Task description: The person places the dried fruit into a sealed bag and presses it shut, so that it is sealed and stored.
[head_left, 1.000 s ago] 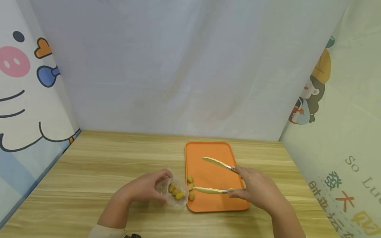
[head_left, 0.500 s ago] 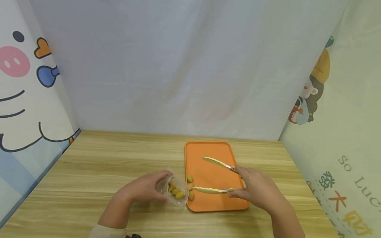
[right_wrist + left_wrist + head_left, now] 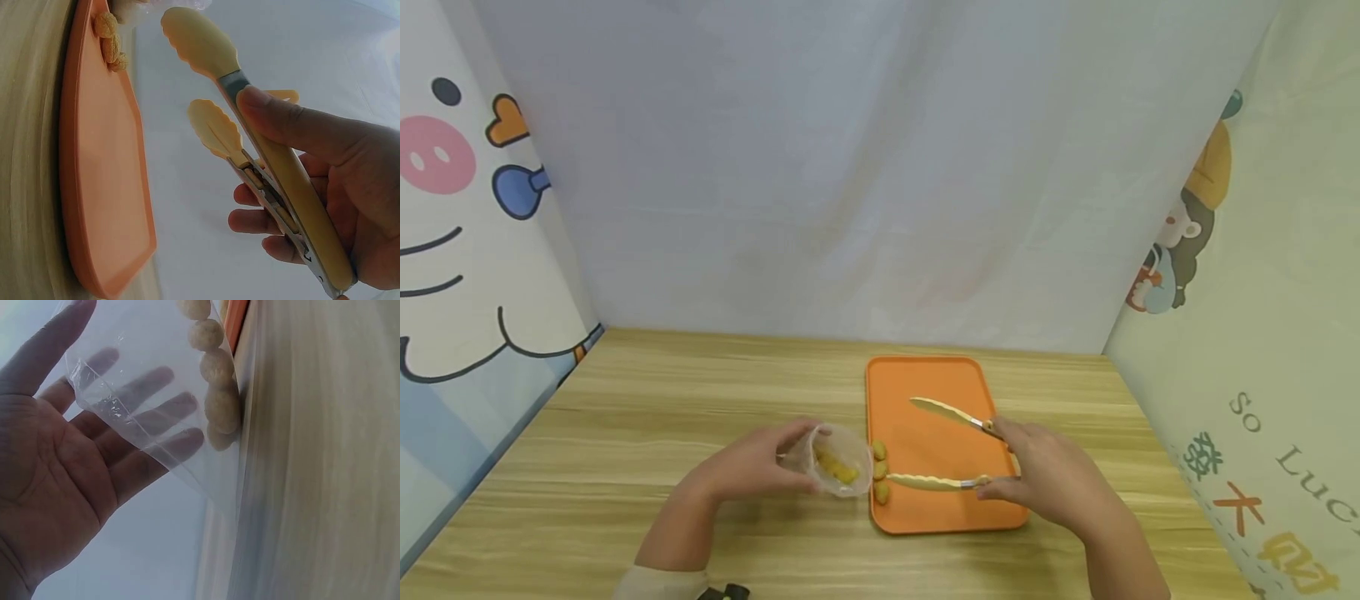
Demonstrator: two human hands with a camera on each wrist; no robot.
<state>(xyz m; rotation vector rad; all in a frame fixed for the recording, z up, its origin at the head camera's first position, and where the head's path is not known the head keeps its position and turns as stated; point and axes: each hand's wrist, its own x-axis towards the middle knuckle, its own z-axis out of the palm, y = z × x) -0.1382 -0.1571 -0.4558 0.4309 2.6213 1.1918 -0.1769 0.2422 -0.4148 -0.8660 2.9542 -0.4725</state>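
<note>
My left hand [image 3: 752, 467] holds a clear plastic bag [image 3: 852, 442] with its mouth facing the tray. Several yellow-brown, nut-like pieces [image 3: 215, 367] lie inside; the left wrist view shows thumb and fingers on either side of the film. Three similar pieces [image 3: 881, 472] sit in a row along the left edge of an orange tray [image 3: 936, 383]. My right hand [image 3: 1048, 471] grips a pair of tongs [image 3: 294, 200] with cream, scalloped tips. The tongs' two arms are spread apart over the tray, with nothing between them. One tip is close to the middle piece in the head view.
The tray lies on a wood-grain table [image 3: 700, 383]. A pale curtain [image 3: 820, 167] hangs behind the table, and printed cloths [image 3: 1247, 333] flank it. A dark object [image 3: 730, 592] shows at the bottom edge, by the left sleeve.
The left hand has shifted slightly left and away from me, and the bag's mouth has turned with it. The right hand and tongs have hardly moved. Three pieces stay on the tray.
</note>
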